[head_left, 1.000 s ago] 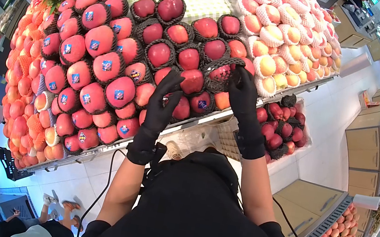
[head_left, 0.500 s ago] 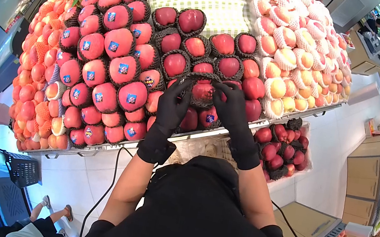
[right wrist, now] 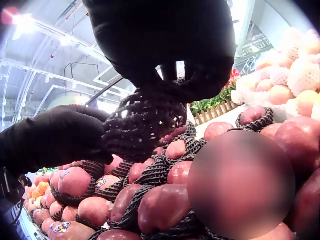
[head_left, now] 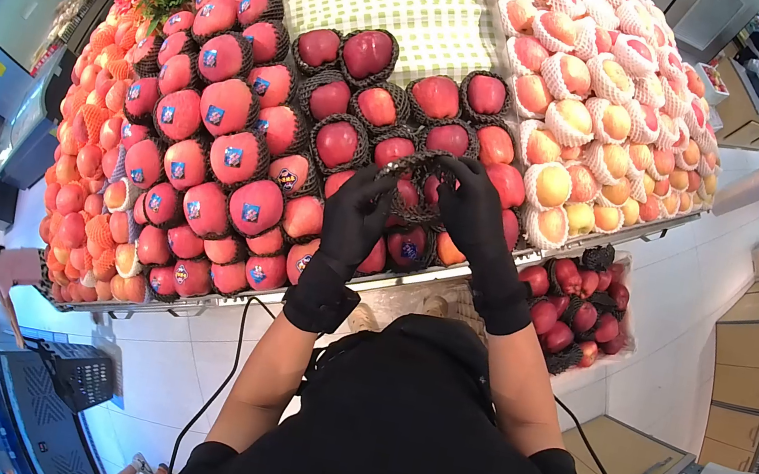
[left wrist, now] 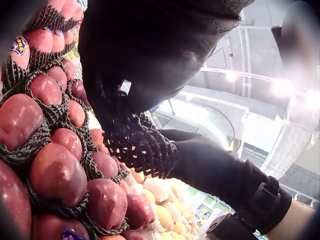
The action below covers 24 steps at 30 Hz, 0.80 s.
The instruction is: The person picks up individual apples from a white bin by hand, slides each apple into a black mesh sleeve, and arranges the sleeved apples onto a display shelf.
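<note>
Over the front rows of red apples: black foam net, raised between two gloved hands, light showing through its holes.
Left hand: at the net's left side, thumb and fingertips pinching the mesh.
Right hand: at the net's right and upper side, fingertips pinching the rim from above.
Underside of the net: apples crowd close below it, many seated in black foam of their own; whether the lowest mesh brushes one, I cannot tell.
Above the net: free air up to the ceiling lights, seen in both wrist views.
Far side of the net: a few rows of apples, then a stretch of checkered cloth.
Left of the net: a higher bank of stickered apples, leaving that side tighter.
Right of the net: loose red apples, then a slope of white-netted fruit.
Near side of the net: the stand's silver rail, its front edge, with the person's black shirt close behind.
Low right of the net, past the rail: a lined container of apples, and pale floor giving wider room beyond.
</note>
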{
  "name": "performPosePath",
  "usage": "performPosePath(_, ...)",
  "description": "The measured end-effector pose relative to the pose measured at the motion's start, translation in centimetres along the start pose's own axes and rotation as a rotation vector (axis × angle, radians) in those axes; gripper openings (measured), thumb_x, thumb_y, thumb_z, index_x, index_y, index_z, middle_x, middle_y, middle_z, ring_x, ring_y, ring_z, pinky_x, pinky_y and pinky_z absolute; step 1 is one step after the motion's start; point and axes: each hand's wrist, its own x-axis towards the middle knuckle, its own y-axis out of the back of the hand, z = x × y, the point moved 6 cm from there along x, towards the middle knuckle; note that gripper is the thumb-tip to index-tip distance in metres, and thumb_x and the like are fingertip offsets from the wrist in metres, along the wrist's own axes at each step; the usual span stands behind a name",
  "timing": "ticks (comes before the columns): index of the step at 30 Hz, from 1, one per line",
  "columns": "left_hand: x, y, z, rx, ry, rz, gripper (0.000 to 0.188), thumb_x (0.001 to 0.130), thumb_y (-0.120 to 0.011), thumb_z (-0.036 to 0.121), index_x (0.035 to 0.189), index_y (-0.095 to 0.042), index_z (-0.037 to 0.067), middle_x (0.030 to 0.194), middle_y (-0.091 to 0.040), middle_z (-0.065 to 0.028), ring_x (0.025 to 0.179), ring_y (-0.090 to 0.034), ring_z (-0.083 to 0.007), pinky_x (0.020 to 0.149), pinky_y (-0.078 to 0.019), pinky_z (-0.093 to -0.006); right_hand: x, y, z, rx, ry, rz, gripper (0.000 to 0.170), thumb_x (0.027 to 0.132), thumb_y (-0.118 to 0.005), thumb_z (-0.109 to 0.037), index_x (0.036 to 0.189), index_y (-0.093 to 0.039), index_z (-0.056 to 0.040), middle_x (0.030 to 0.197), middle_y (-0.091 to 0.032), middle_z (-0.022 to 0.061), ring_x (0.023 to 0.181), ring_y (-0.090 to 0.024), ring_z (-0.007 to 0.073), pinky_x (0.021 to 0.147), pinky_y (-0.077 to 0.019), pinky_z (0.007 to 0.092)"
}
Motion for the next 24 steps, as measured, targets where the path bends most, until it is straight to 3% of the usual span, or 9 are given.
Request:
performPosePath(1, 0.3, -0.2, 0.6, -0.056, 0.054, -0.007, 0.037, 0.082, -0.061, 0.003, 0.119, -0.065, 0.007, 0.129, -0.057, -0.0192, 0.102, -0.064, -0.0264, 0.072, -0.0554, -0.0301, 0.0, 0.2, -0.2, 0.028, 0.04, 0.004, 0.04, 0.078, -0.058, 0.004, 0.116, -0.061, -0.006, 0.108, -0.06, 0.0177, 0.096, -0.061, 0.036, 0.081, -0.05, 0.0407)
performPosePath(7, 1.2, -0.4, 1.3, 0.11, -0.031, 0.076, 0.04, 0.083, -0.063, 0.003, 0.123, -0.062, 0.007, 0.129, -0.055, -0.02, 0.093, -0.065, -0.0251, 0.068, -0.0555, -0.029, 0.2, 0.8, 0.3, 0.008, 0.087, 0.015, 0.044, 0.076, -0.056, 0.008, 0.117, -0.06, -0.0055, 0.112, -0.058, 0.0185, 0.102, -0.059, 0.0371, 0.086, -0.0488, 0.0413)
performPosePath(10, 1.7, -0.2, 2.6, 0.098, -0.027, 0.083, 0.04, 0.083, -0.063, 0.002, 0.122, -0.062, 0.006, 0.129, -0.055, -0.0202, 0.089, -0.065, -0.0258, 0.068, -0.0552, -0.0289, 0.1, 0.8, 1.2, 0.021, 0.033, 0.031, 0.043, 0.076, -0.055, 0.007, 0.117, -0.059, -0.0042, 0.113, -0.058, 0.0191, 0.103, -0.059, 0.0377, 0.086, -0.0488, 0.0418)
performPosePath(13, 1.8, -0.6, 0.7, 0.045, 0.042, 0.057, 0.039, 0.083, -0.062, 0.002, 0.121, -0.063, 0.006, 0.129, -0.055, -0.0204, 0.089, -0.065, -0.0246, 0.069, -0.0548, -0.029, 0.5, 0.4, 2.2, 0.061, -0.03, 0.047, 0.039, 0.079, -0.055, 0.006, 0.116, -0.06, -0.0031, 0.111, -0.06, 0.0191, 0.101, -0.06, 0.0381, 0.085, -0.0496, 0.0415)
performPosePath(19, 1.8, -0.7, -0.5, 0.05, 0.008, 0.052, 0.035, 0.085, -0.064, 0.007, 0.12, -0.063, 0.005, 0.123, -0.06, -0.0177, 0.086, -0.065, -0.0195, 0.071, -0.0544, -0.0298, 0.6, 0.8, 2.4, 0.263, -0.112, -0.011, 0.023, 0.084, -0.06, -0.002, 0.107, -0.063, -0.0016, 0.107, -0.064, 0.0138, 0.088, -0.065, 0.0261, 0.08, -0.0511, 0.0368)
performPosePath(22, 1.4, -0.7, -1.5, -0.028, 0.099, 0.07, 0.035, 0.086, -0.064, 0.008, 0.121, -0.063, 0.005, 0.12, -0.062, -0.0152, 0.087, -0.065, -0.0177, 0.072, -0.0535, -0.0302, 0.1, 2.3, 4.5, 0.3, -0.093, 0.106, 0.015, 0.086, -0.062, -0.008, 0.1, -0.064, -0.001, 0.097, -0.067, 0.011, 0.082, -0.065, 0.0196, 0.076, -0.051, 0.0338)
performPosePath(24, 1.5, -0.7, -1.4, 0.006, 0.146, 0.011, 0.035, 0.087, -0.064, 0.009, 0.122, -0.062, 0.004, 0.12, -0.062, -0.0147, 0.088, -0.065, -0.0165, 0.073, -0.0532, -0.0297, -0.5, 3.3, 6.5, 0.246, -0.22, 0.057, 0.013, 0.087, -0.062, -0.01, 0.097, -0.064, -0.0012, 0.091, -0.067, 0.0104, 0.081, -0.064, 0.0186, 0.074, -0.0506, 0.0334)
